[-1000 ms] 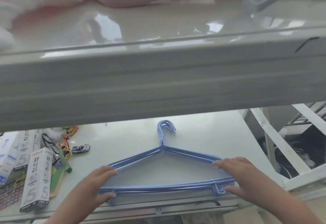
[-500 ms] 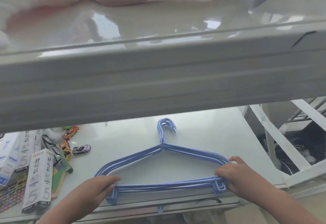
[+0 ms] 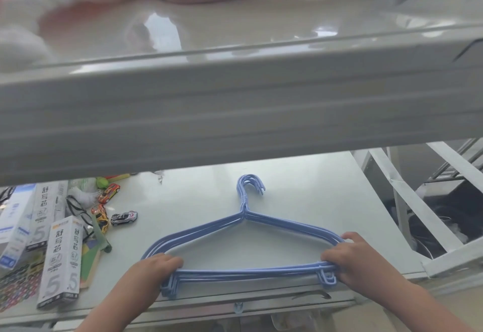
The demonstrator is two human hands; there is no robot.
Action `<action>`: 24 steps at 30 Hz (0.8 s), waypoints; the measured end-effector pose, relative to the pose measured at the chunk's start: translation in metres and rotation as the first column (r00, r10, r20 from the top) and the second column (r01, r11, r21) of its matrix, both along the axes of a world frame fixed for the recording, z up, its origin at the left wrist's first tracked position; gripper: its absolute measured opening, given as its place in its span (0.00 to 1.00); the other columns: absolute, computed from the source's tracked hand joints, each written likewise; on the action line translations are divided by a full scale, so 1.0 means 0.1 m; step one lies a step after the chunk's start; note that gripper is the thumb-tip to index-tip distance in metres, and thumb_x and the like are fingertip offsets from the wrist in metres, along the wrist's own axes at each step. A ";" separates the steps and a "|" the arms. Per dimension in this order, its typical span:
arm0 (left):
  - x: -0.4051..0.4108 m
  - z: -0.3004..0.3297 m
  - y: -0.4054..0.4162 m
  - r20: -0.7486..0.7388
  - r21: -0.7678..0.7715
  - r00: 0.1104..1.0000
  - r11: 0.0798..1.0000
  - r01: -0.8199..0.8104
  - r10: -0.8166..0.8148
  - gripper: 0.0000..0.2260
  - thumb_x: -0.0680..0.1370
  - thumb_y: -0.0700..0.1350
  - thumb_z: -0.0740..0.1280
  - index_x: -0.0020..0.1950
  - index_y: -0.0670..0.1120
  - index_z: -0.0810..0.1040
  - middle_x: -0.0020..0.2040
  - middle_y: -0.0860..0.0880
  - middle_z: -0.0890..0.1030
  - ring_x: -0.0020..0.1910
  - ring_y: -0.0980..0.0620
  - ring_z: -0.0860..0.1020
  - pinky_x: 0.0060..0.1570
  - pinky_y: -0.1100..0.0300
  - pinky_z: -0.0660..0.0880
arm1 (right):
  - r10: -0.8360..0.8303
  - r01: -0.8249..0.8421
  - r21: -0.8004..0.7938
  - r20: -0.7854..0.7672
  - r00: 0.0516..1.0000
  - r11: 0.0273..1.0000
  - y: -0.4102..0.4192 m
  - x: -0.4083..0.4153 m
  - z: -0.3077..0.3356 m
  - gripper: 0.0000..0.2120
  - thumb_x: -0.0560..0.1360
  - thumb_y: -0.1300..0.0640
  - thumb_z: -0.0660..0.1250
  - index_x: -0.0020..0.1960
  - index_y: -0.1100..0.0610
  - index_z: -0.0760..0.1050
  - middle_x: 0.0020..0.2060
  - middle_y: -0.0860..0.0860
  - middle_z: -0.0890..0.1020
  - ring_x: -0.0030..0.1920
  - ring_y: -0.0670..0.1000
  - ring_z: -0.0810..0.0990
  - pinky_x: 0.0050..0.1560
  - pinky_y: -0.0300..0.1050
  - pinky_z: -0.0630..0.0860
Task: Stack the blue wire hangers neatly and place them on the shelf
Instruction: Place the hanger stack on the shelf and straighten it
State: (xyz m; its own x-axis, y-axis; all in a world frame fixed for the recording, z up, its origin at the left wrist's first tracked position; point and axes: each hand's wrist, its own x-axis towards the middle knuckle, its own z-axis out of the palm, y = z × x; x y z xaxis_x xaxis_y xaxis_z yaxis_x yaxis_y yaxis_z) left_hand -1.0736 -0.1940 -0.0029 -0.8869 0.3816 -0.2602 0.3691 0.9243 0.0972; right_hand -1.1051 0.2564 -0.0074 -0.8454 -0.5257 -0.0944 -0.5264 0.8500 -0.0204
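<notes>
left hand (image 3: pixel 156 269) and right hand (image 3: pixel 350 261) each clasp a corner of the blue wire hangers (image 3: pixel 245 242); square hooks and corners evenly on the shelf (image 3: pixel 300 201) before letting go.

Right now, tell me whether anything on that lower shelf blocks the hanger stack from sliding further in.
Nothing visible does. The blue hangers lie flat on the lower shelf, held by the left hand and right hand. The surface beyond the hooks is bare; the toy cars and boxes sit off to the left.

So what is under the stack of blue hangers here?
The blue hangers lie on the pale lower shelf, bare surface showing through them. Both corners are covered by the left hand and right hand.
</notes>
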 end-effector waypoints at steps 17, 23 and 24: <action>0.01 -0.09 -0.14 0.017 -0.149 0.998 0.987 0.056 -0.054 0.26 0.46 0.39 0.71 0.39 0.56 0.68 0.23 0.56 0.71 0.20 0.58 0.69 0.24 0.69 0.39 | 0.025 -0.026 -0.041 -0.032 0.999 0.999 -0.01 -0.01 -0.02 0.14 0.52 0.58 0.74 0.31 0.46 0.71 0.24 0.41 0.76 0.27 0.44 0.74 0.48 0.35 0.71; 0.05 -0.19 -0.15 -0.017 -0.170 0.997 0.983 0.065 -0.069 0.26 0.46 0.36 0.72 0.37 0.55 0.69 0.23 0.55 0.70 0.24 0.56 0.57 0.23 0.69 0.41 | -0.002 -0.002 -0.074 -0.047 0.999 0.997 0.01 -0.03 -0.14 0.14 0.52 0.65 0.65 0.30 0.48 0.69 0.23 0.42 0.74 0.29 0.45 0.73 0.45 0.35 0.73; 0.04 -0.20 -0.16 -0.030 -0.174 0.997 0.982 0.070 -0.077 0.27 0.46 0.36 0.72 0.38 0.55 0.69 0.23 0.55 0.70 0.24 0.57 0.57 0.23 0.69 0.42 | -0.013 0.010 -0.085 -0.038 0.999 0.996 0.01 -0.03 -0.14 0.13 0.53 0.64 0.66 0.30 0.48 0.69 0.23 0.41 0.74 0.31 0.45 0.74 0.41 0.35 0.75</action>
